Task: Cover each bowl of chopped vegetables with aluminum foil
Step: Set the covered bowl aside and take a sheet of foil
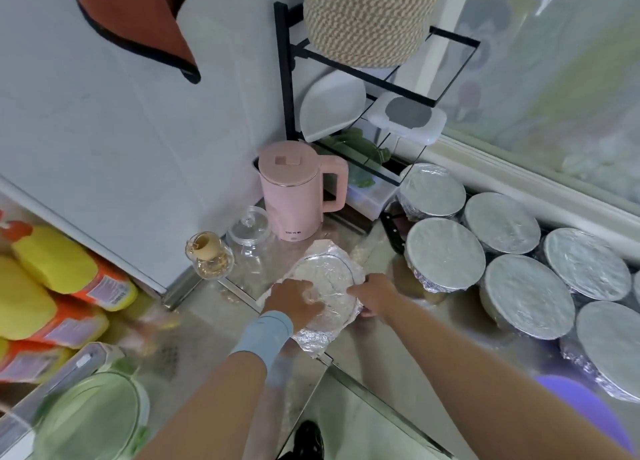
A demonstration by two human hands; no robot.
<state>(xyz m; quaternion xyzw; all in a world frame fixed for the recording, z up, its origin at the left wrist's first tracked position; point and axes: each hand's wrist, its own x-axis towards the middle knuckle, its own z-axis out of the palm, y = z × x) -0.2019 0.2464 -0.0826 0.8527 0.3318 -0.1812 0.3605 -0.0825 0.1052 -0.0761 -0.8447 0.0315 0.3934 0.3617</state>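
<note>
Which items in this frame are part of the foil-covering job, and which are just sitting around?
In the job: foil-draped bowl; left hand pressing its top; right hand gripping its rim; finished foil-covered bowls to the right.

Lying about: pink kettle; glass jar; corked glass bottle; woven basket; black rack; green-lidded container.

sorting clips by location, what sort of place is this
Most likely a home kitchen counter: a pink electric kettle and a dish rack stand by the wall, foil-covered bowls line the steel countertop, and the left hand and right hand wrap one more bowl.
</note>
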